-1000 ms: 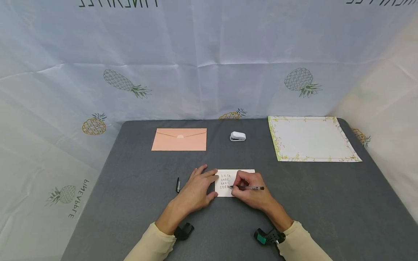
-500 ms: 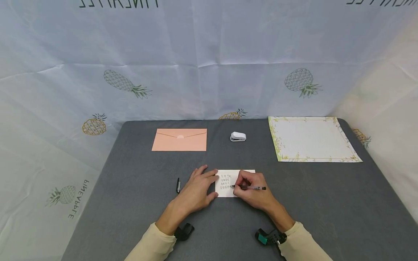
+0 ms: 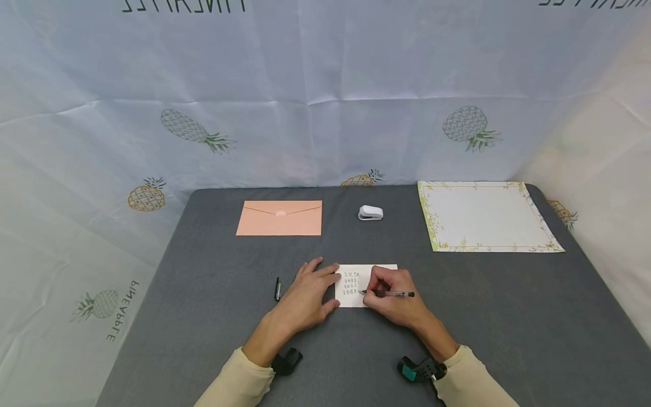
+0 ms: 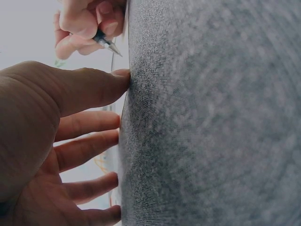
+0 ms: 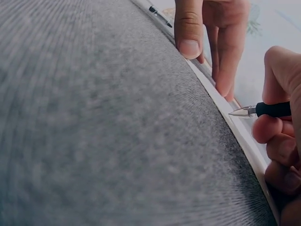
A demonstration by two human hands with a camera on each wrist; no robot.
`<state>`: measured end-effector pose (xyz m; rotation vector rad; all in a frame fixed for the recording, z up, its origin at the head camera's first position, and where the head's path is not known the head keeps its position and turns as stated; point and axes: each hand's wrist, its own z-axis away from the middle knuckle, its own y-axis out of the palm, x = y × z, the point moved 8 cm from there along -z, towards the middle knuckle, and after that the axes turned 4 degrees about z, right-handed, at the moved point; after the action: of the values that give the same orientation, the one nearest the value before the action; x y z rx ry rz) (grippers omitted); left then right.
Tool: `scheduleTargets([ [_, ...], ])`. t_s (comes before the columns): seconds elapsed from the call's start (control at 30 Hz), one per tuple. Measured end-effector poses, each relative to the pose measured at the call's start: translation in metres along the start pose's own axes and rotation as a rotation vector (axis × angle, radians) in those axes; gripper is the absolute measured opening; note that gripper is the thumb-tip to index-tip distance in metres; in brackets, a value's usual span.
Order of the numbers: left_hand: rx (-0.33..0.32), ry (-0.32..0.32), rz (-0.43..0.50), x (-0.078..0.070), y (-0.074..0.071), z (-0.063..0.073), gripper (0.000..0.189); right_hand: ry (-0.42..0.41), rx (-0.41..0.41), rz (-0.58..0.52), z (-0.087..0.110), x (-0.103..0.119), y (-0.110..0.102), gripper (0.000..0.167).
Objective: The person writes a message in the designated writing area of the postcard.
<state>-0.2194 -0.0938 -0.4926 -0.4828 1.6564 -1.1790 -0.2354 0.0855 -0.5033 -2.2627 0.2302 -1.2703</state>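
Note:
A small white card (image 3: 351,301) lies on the dark grey table, with several lines of handwriting on its left part. My right hand (image 3: 394,294) pinches a black pen (image 3: 391,293), its metal tip right at the card after the lowest line. The right wrist view shows the pen's dark grip (image 5: 270,109) between thumb and fingers. Fingers spread, my left hand (image 3: 305,294) rests on the table with thumb and fingertips at the card's left edge. Its thumb (image 4: 94,87) presses down at the card's near edge in the left wrist view. My right hand covers the card's right part.
A black pen cap (image 3: 277,289) lies left of my left hand. Farther back are a peach envelope (image 3: 280,223), a small white stapler (image 3: 370,212) and a large white sheet (image 3: 488,217) with a floral border. A pineapple-print curtain (image 3: 325,130) hangs behind the table.
My right hand and the pen have shifted slightly right along the lowest line of writing. The left hand stays in place.

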Motion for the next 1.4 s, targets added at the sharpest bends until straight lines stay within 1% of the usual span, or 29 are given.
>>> scheduleTargets([
  [0.17, 0.001, -0.002, 0.001, 0.000, 0.000, 0.000, 0.054, -0.003, -0.015, 0.004, 0.000, 0.000, -0.001, 0.032],
  [0.57, -0.005, 0.001, -0.003, -0.001, -0.001, 0.000, 0.054, 0.007, -0.008, -0.004, -0.001, -0.002, -0.003, 0.034],
  [0.73, -0.011, 0.006, 0.003, -0.001, -0.002, 0.000, 0.053, 0.035, -0.060, -0.040, 0.001, -0.006, -0.007, 0.034],
  [0.83, -0.008, 0.003, 0.004, -0.001, -0.001, 0.001, 0.053, 0.054, -0.086, -0.040, 0.003, -0.010, -0.011, 0.034],
  [0.9, -0.006, 0.001, 0.002, -0.001, -0.001, 0.001, 0.054, 0.055, -0.080, -0.034, 0.003, -0.011, -0.011, 0.035],
  [1.2, 0.002, -0.001, 0.004, -0.001, -0.001, 0.000, 0.053, 0.031, -0.003, -0.025, 0.004, -0.008, -0.006, 0.033],
  [1.4, 0.003, -0.001, 0.008, 0.000, 0.000, 0.000, 0.053, 0.022, 0.008, 0.008, 0.004, -0.005, -0.005, 0.033],
])
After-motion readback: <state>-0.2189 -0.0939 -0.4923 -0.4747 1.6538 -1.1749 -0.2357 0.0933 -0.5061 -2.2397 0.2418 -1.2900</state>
